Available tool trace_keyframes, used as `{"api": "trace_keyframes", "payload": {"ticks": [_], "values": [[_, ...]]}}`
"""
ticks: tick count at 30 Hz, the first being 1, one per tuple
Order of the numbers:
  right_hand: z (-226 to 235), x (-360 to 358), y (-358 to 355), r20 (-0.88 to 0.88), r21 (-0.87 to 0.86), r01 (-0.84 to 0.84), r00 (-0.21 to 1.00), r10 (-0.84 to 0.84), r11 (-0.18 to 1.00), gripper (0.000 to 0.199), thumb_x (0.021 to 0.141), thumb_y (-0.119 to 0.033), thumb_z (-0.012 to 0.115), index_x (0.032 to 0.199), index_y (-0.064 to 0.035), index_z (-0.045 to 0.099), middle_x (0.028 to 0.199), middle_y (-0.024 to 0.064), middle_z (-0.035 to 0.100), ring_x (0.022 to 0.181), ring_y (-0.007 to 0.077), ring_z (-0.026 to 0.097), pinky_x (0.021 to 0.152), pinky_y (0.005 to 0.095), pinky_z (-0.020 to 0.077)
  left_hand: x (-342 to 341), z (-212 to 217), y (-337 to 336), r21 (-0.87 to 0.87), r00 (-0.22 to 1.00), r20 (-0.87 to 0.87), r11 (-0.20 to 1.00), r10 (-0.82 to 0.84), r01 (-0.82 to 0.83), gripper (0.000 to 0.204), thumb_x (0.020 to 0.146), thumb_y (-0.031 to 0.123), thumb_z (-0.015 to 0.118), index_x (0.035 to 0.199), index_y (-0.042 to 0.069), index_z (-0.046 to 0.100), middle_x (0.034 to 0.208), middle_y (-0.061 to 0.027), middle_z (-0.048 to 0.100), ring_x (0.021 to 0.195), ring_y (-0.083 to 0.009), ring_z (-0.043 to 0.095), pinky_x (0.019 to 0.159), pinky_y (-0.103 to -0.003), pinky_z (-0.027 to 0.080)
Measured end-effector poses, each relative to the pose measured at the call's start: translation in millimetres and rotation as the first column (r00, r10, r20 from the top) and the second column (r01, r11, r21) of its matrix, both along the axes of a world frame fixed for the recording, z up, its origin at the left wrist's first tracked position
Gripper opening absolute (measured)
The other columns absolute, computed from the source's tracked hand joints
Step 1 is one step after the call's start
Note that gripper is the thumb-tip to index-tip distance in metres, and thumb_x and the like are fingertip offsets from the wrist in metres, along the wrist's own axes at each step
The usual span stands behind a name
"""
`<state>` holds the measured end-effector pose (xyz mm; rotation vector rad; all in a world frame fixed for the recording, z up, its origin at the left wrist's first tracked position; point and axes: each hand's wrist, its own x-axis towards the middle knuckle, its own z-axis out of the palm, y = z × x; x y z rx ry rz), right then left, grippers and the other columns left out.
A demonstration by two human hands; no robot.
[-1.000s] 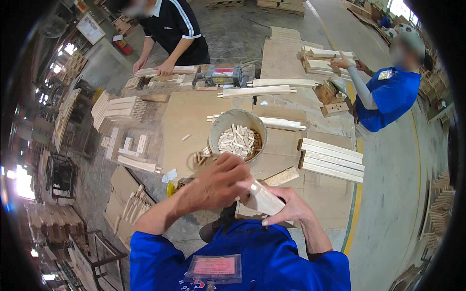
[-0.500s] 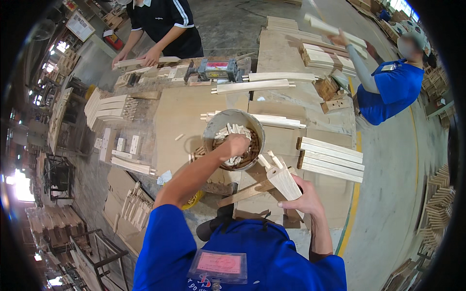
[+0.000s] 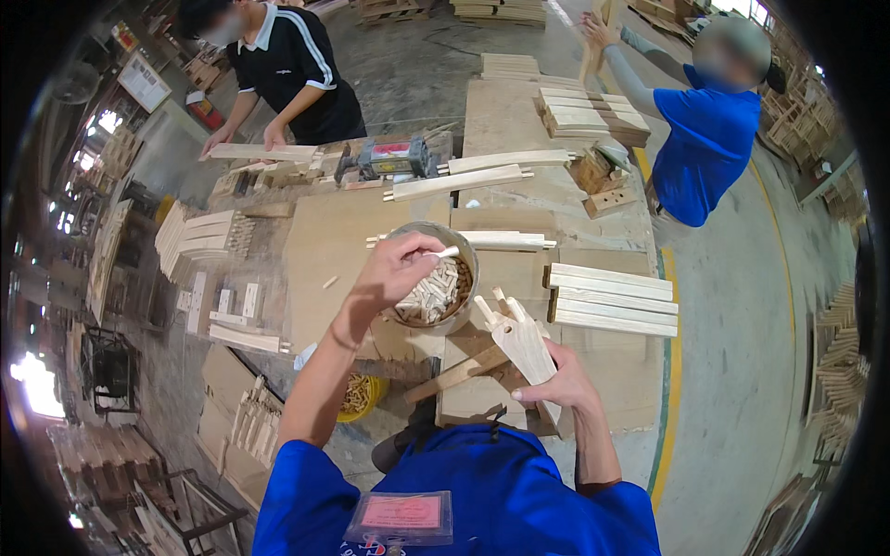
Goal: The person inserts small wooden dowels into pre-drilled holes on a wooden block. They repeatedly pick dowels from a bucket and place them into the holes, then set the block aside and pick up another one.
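Pinched in the fingers of my left hand [image 3: 400, 269] is a short pale wooden dowel [image 3: 447, 252]. This hand is over a round bucket [image 3: 471, 278] holding many loose dowels [image 3: 434, 296]. My right hand [image 3: 563, 378] grips a tapered pale wooden piece [image 3: 525, 348] in front of me, to the right of the bucket. Dowels [image 3: 501, 301] stick out of its far end, where a round hole also shows. A darker wooden strip [image 3: 456, 372] lies on the table left of that piece.
Several squared wooden legs [image 3: 614, 301] lie side by side to the right. Curved wooden rails [image 3: 464, 183] and a metal clamp-like machine [image 3: 393, 157] are beyond the bucket. A yellow bucket of dowels [image 3: 375, 397] stands low at left. Two people [image 3: 289, 79] [image 3: 703, 139] handle wood across the table.
My left hand has risen out of the bucket with a dowel in its fingers. My right hand still holds the wooden piece. The person at right has lifted a board upright.
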<state>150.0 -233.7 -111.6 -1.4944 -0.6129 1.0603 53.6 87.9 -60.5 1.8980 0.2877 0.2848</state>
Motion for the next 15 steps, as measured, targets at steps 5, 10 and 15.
{"api": "trace_keyframes", "payload": {"ticks": [5,10,15], "values": [[8.6,-9.9,15.8,0.092,0.049,-0.105,0.991,0.101,0.993,0.078,0.057,-0.02,0.095,0.127,-0.0019,0.065,0.105,0.0032,0.07,0.096,0.0124,0.063,0.088,0.03,0.0503,-45.7,79.3,-59.4,0.418,0.954,0.203,0.9,-0.222,0.121,0.017,0.087,-0.004,0.061,0.103,0.003,0.063,0.089,-0.0109,0.063,0.08,-0.026,0.062,0.071,-0.035,0.051],[25.2,-20.8,26.2,0.118,0.085,-0.154,0.983,0.144,0.984,0.079,0.055,-0.024,0.096,0.125,-0.0016,0.067,0.106,0.0028,0.07,0.096,0.0122,0.061,0.088,0.0297,0.0491,-71.8,86.3,-76.8,0.562,0.97,0.084,0.815,-0.227,0.142,0.025,0.081,-0.002,0.068,0.104,0.004,0.061,0.089,-0.0086,0.06,0.079,-0.0309,0.061,0.067,-0.039,0.05],[32.0,-29.1,28.0,0.15,0.095,-0.153,0.979,0.138,0.984,0.082,0.056,-0.023,0.096,0.13,-0.002,0.065,0.107,0.0041,0.071,0.097,0.0125,0.062,0.09,0.0303,0.0495,-78.3,88.2,-75.7,0.689,0.955,0.146,0.719,-0.257,0.088,0.026,0.077,0.002,0.072,0.101,0.007,0.062,0.1,-0.0079,0.058,0.101,-0.0298,0.059,0.083,-0.042,0.045]]}}
